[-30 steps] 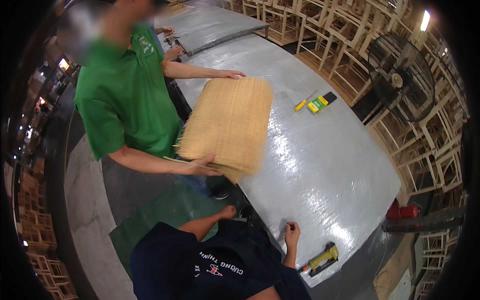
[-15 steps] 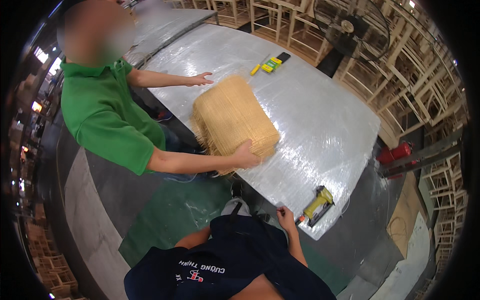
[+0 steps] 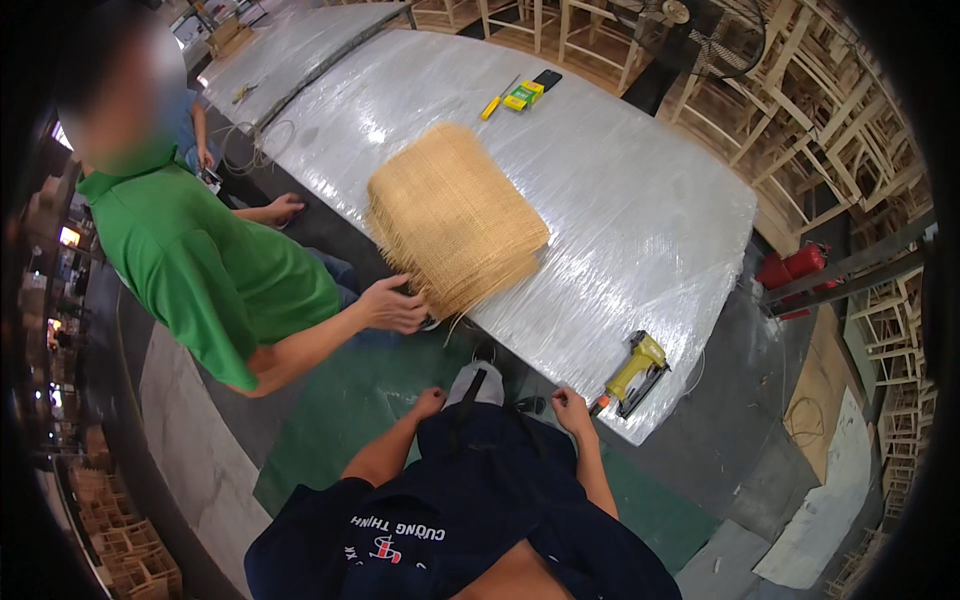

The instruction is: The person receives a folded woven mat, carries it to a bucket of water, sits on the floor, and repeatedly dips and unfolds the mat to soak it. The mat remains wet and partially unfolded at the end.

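Note:
My left hand [image 3: 430, 402] hangs low beside my body with its fingers curled in, and I see nothing in it. At the near edge of the table, my right hand [image 3: 571, 410] is also closed, with no object visible in its fingers. Close by on its right, a yellow-green nail gun [image 3: 635, 375] lies at the table's corner. Further off, a stack of woven straw-coloured sheets [image 3: 455, 215] with frayed edges rests on the wrapped table [image 3: 640, 240]. Neither of my hands touches the stack.
A person in a green shirt [image 3: 200, 290] stands left, one hand beside the stack's near corner. A yellow cutter [image 3: 490, 108], a yellow-green box [image 3: 523, 95] and a black phone-like object [image 3: 547, 79] lie at the far edge. A red fire extinguisher [image 3: 792, 265] and wooden frames [image 3: 810, 130] are at right.
The person in green has let go of the stack and drawn both hands back leftward. My left hand has come into view. My right hand stays near the table's edge.

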Demonstrator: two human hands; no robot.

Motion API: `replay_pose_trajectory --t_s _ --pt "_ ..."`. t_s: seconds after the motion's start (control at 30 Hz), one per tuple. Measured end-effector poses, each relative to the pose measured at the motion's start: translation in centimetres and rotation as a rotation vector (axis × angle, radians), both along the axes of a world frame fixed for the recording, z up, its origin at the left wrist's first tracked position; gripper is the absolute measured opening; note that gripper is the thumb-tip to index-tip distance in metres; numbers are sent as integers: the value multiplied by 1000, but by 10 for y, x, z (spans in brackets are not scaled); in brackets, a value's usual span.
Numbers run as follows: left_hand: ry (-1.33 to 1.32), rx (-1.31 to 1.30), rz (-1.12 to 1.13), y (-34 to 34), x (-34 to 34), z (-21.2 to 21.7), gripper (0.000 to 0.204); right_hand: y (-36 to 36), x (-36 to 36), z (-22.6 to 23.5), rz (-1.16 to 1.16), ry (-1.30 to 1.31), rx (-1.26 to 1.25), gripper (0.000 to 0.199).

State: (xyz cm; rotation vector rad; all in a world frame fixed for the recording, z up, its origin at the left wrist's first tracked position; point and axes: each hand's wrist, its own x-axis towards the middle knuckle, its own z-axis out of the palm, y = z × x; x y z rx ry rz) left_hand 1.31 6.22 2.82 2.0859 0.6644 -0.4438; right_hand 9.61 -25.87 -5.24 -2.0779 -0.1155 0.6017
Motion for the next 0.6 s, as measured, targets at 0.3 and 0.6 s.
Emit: replay_pose_trajectory --t_s 0.3,0.6 --pt "-1 -263 393 31 16 1 14 10 25 -1 -87 29 42 15" --pt "-98 -454 883 152 106 -32 26 96 183 31 -232 -24 189 24"
